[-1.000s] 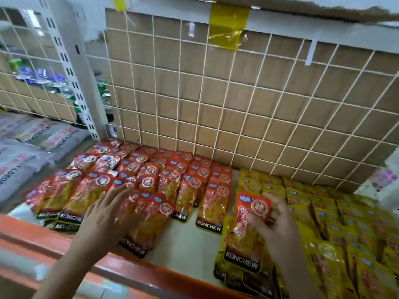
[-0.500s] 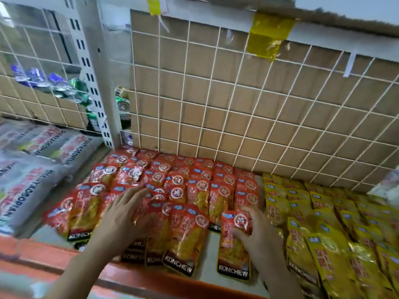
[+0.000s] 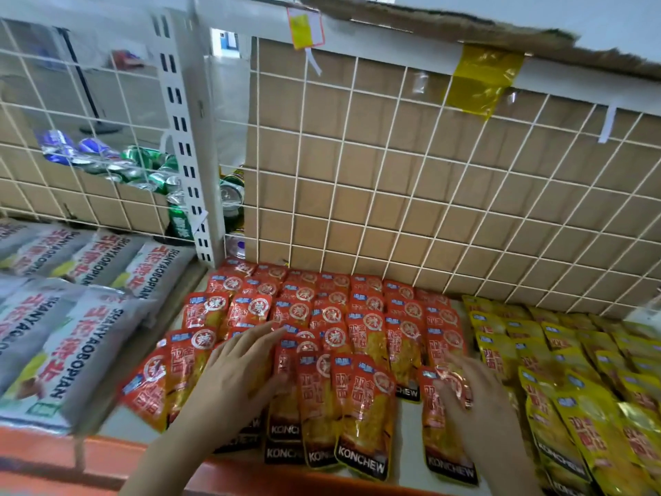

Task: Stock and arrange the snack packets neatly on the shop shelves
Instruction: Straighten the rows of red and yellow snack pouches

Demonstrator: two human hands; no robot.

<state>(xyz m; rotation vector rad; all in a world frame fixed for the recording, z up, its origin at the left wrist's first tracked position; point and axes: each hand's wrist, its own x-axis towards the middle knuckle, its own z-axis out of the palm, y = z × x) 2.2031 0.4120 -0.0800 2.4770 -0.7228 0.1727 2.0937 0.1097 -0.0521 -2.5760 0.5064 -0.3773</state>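
Left hand (image 3: 243,374) lies flat, fingers straight and close together, pressing on the overlapping red KONCHEW packets (image 3: 372,316) at about 7 o'clock in the view. Right hand (image 3: 483,406), at 5 o'clock, grips the top corner of a single red packet (image 3: 443,442), whose foil is crumpled against the thumb side. This packet lies flat on the white shelf (image 3: 407,445), just apart from the front row at its 9 o'clock. The red packets fill the middle of the shelf in rows back to the wire grid (image 3: 393,173) at 12 o'clock. Yellow packets (image 3: 572,406) lie in rows at 3 to 4 o'clock, just beside the right hand. Grey SHANYAOBOPIAN bags (image 3: 71,352) lie at 9 o'clock, and drink cans (image 3: 143,166) show behind the grid at 10 o'clock.
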